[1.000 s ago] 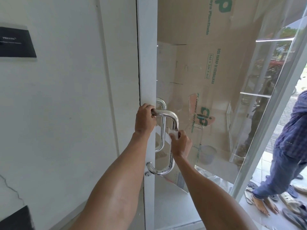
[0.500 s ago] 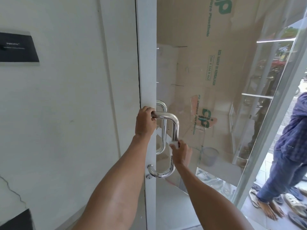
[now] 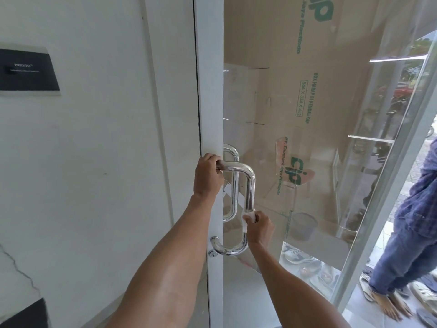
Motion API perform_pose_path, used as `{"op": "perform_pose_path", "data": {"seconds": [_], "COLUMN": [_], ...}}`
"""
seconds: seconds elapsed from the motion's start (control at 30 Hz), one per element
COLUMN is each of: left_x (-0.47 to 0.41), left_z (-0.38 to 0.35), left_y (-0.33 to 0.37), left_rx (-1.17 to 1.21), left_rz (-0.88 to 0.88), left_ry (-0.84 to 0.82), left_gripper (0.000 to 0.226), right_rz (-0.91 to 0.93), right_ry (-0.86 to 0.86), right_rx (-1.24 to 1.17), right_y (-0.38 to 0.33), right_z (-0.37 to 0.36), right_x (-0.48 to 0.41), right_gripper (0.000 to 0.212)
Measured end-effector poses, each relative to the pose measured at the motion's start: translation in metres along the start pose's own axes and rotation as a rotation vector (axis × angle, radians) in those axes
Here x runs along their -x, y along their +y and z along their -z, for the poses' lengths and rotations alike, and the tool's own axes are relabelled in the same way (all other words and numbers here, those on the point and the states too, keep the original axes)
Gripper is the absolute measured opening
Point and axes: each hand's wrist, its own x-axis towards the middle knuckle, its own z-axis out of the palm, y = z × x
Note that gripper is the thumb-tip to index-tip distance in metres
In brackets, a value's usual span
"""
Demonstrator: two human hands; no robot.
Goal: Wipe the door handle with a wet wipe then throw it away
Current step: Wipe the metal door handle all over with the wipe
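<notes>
My left hand [image 3: 208, 176] grips the door handle [image 3: 250, 185] at its top bend. Below it, my right hand [image 3: 259, 227] clasps the wet wipe [image 3: 247, 218] round the bar. I advise a firm, full wrap into the bend beneath.

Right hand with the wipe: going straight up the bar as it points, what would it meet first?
Probably the door handle at its upper bend; the bar between looks free. The left hand grips beyond.

On my feed the body is only two bare arms: the left forearm [image 3: 165, 268] looks thick with a light sheen, the right forearm [image 3: 290, 287] narrower, and the left hand [image 3: 208, 176] and right hand [image 3: 259, 227] are bare too.
</notes>
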Motion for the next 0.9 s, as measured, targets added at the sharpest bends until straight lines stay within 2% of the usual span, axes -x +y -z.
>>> {"op": "perform_pose_path", "data": {"seconds": [0.2,0.37,0.6,0.8,0.9], "left_x": [-0.001,0.001,0.002,0.001,0.0], "left_z": [-0.001,0.0,0.002,0.003,0.002], "left_y": [-0.001,-0.001,-0.001,0.0,-0.001], "left_rx": [-0.006,0.003,-0.009,-0.008,-0.011], "left_rz": [0.004,-0.008,-0.023,-0.039,-0.034], "left_ry": [0.001,-0.001,-0.001,0.0,-0.001], "left_gripper": [0.038,0.035,0.032,0.03,0.029], "right_rz": [0.044,0.17,0.237,0.273,0.306], "right_ry": [0.052,0.074,-0.012,0.089,0.086], "right_rx": [-0.178,-0.122,0.025,-0.002,-0.052], "right_y": [-0.012,-0.013,0.018,-0.007,-0.02], "right_z": [0.002,0.0,-0.002,0.008,0.015], "right_x": [0.0,-0.001,0.016,-0.002,-0.016], "right_gripper": [0.018,0.009,0.012,0.013,0.012]}}
